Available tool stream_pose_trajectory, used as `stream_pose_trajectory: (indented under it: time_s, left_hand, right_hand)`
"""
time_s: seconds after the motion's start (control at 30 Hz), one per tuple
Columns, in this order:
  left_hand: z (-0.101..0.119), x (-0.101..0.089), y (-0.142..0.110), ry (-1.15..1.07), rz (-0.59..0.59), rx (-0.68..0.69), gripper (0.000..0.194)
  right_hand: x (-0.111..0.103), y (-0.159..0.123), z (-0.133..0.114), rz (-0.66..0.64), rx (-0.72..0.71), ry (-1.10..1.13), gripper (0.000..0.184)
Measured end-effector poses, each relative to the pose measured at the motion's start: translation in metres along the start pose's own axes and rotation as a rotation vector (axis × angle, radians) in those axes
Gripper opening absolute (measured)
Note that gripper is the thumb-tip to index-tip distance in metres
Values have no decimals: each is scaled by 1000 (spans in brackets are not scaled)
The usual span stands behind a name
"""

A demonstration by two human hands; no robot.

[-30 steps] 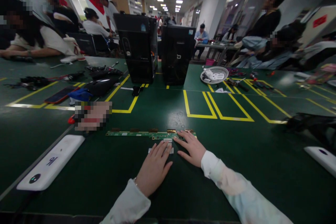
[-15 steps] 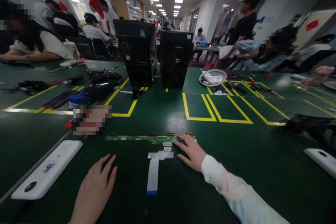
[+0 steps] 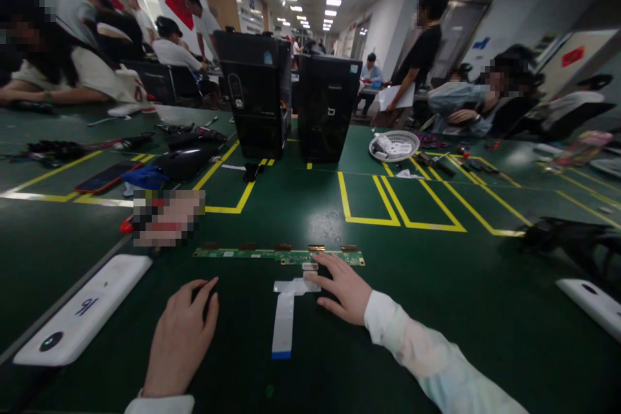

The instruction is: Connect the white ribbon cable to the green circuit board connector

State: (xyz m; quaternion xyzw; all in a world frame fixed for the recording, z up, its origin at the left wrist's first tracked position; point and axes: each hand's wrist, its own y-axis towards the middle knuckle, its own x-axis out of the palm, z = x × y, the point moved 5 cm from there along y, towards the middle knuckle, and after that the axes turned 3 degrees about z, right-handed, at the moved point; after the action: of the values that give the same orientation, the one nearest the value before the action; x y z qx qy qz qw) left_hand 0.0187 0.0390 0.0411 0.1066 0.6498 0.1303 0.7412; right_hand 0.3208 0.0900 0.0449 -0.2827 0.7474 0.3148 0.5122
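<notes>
Now that the left hand (image 3: 180, 338) has slid off it and lies flat and empty, the white ribbon cable (image 3: 284, 317) lies exposed on the table (image 3: 436, 310), right hand (image 3: 345, 289) open, fingertips pressing where it meets the green circuit strip (image 3: 242, 253).

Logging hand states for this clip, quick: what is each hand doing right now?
Left hand: open, flat on the green table, holding nothing.
Right hand: open, fingertips at the white ribbon cable by the circuit board strip, gripping nothing.

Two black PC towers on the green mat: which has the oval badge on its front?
The left black tower, behind the yellow floor marking; the right tower shows only a small logo.
</notes>
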Motion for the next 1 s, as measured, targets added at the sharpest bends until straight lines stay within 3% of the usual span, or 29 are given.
stream_pose_trajectory:
  time_s: [0.23, 0.4, 0.5, 0.63, 0.87, 1.0]
  left_hand:
    - [0, 3, -2, -46, 8, 35, 49]
    - [1, 10, -3, -121, 1, 113, 43]
    - [0, 10, -3, -146, 10, 125, 42]
    - [-2, 12, -3, -153, -1, 126, 41]
    - [-3, 15, -1, -151, 8, 156, 42]
    - [-3, 15, 0, -156, -11, 147, 43]
  right_hand:
    - [-2, 1, 1, -51, 66, -11, 57]
    - [-3, -26, 7, -36, 105, -78, 56]
    - [-8, -65, 13, 32, 163, -120, 51]
    - [-15, -136, 25, 119, 301, -194, 49]
    - [-21, -272, 36, 278, 642, -311, 46]
    - [-20, -328, 40, 338, 817, -406, 52]
